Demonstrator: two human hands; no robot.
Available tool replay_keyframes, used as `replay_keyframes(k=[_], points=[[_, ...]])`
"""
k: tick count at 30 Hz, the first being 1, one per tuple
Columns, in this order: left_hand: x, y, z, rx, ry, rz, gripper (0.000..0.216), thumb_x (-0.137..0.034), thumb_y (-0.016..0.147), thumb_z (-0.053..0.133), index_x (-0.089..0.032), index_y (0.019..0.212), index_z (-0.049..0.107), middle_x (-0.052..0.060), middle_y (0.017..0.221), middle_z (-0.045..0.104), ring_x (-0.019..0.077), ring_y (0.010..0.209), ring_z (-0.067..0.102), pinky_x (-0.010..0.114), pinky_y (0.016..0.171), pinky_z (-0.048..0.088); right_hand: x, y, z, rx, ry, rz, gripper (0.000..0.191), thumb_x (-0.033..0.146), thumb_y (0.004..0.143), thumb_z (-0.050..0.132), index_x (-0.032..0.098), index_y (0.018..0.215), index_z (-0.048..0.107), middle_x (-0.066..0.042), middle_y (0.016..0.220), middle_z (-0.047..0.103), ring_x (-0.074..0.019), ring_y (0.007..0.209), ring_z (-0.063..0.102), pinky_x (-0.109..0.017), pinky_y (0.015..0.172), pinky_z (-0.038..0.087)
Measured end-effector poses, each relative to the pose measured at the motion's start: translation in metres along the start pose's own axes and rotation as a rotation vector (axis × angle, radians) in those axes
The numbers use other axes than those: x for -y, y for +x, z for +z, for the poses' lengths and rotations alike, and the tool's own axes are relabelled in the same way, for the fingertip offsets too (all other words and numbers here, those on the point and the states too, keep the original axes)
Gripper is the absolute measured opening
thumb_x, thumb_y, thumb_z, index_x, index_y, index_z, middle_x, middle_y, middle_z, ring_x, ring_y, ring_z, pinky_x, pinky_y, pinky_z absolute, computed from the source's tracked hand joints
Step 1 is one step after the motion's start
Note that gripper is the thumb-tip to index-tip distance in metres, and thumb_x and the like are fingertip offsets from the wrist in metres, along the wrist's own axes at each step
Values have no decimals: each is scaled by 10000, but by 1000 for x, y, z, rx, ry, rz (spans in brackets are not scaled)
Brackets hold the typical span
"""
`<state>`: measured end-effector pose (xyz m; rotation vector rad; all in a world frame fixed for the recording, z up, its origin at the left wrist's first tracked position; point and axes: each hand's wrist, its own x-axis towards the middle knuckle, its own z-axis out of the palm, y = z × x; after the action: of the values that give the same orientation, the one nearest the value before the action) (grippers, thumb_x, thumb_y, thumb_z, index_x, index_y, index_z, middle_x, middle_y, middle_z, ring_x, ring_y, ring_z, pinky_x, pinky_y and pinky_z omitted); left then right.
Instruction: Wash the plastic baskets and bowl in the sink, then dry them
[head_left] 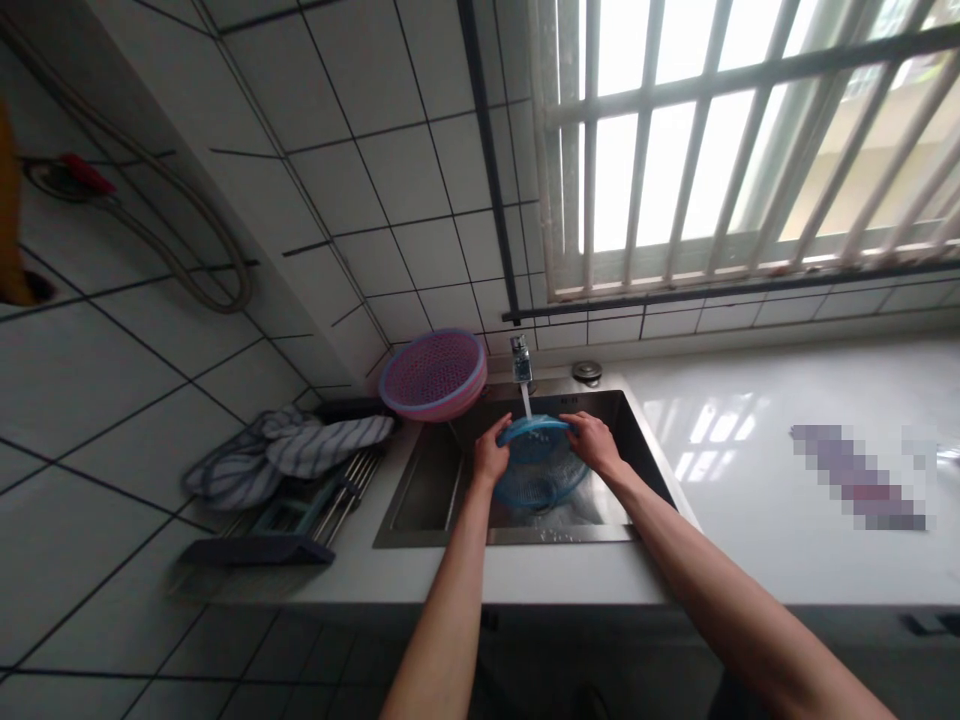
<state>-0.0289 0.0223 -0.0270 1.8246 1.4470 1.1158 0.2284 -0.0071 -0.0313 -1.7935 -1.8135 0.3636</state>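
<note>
Both hands grip the raised rim of a blue plastic colander [541, 485] over the sink. My left hand [493, 452] is closed on the left side of the rim, and my right hand [595, 440] is closed on the right side. Water from the chrome faucet [520, 358] runs down onto the colander between the hands. Its mesh body hangs low in the right-hand part of the steel sink [420, 500]. I cannot tell whether a second blue piece lies under it.
Stacked pink baskets [433, 375] rest at the sink's back left corner. On the left, a striped cloth [285, 455] lies over a dish rack [300, 515]. A round metal sink stopper [587, 372] sits behind the sink. White countertop [750, 520] extends right, below a barred window [690, 150].
</note>
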Motion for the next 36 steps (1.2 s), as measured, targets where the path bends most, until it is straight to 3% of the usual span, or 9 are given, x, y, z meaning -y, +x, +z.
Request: replay_keyframes(k=[6,9,13,19,23,26,29,32,36], points=[[7,6,-9,-80,-16,-79,370,-112,974,623,-184,1311,756,98,1374,765,221,1304,715,391,1177,525,-33,2,1,178,-7,235,368,393,1018,650,275,1349,760,-141,1184,800,-320,1092,765,-334,846,542],[12,4,-5,20,0,-101,421,-89,902,704,-182,1311,749,110,1347,777,240,1260,739,405,1151,545,-35,3,-4,114,-22,282,372,436,1065,567,278,1334,771,-165,1177,804,-332,1069,774,-349,831,537],[13,2,-2,105,70,-89,351,-148,897,739,-239,1233,787,81,1320,790,253,1259,739,410,1142,549,-24,3,-11,11,34,269,353,526,988,698,303,1233,820,-124,1147,822,-310,1052,775,-318,819,532],[4,0,-2,87,44,-299,387,-137,1002,509,-175,1307,743,100,1033,835,198,836,820,374,865,663,-30,4,-12,26,81,260,268,373,938,774,328,1197,829,-48,1177,821,-262,1053,765,-280,806,524],[-2,-3,6,116,81,-119,444,-163,940,683,-208,1379,725,105,1229,810,226,1108,783,378,1035,605,-20,1,-8,-11,50,108,231,316,969,742,316,1181,833,-43,1197,800,-233,1047,748,-267,827,514],[-1,-4,10,151,99,-142,583,-248,917,776,-213,1488,659,141,1395,747,268,1182,765,396,1039,600,2,-3,-6,-60,55,-27,215,337,993,722,324,1180,827,-29,1142,785,-201,1007,741,-254,843,513],[5,-3,5,177,207,-162,445,-257,941,762,-262,1386,747,120,1394,750,305,1314,707,426,1132,539,14,-6,-4,-77,106,-141,217,356,1008,710,341,1199,812,-16,1211,768,-186,1028,738,-246,886,519],[11,1,-4,78,300,-240,325,-256,1013,660,-280,1311,790,111,1376,757,328,1350,683,470,1141,524,0,-5,-5,-51,105,-21,361,392,949,783,336,1305,772,-43,1327,745,-229,1088,738,-273,880,533],[15,4,-9,8,259,-283,403,-143,989,649,-210,1375,743,136,1382,753,295,1326,703,430,1133,534,-30,-2,-4,191,13,204,334,352,947,761,288,1274,797,-101,1161,796,-295,1067,753,-307,825,532]])
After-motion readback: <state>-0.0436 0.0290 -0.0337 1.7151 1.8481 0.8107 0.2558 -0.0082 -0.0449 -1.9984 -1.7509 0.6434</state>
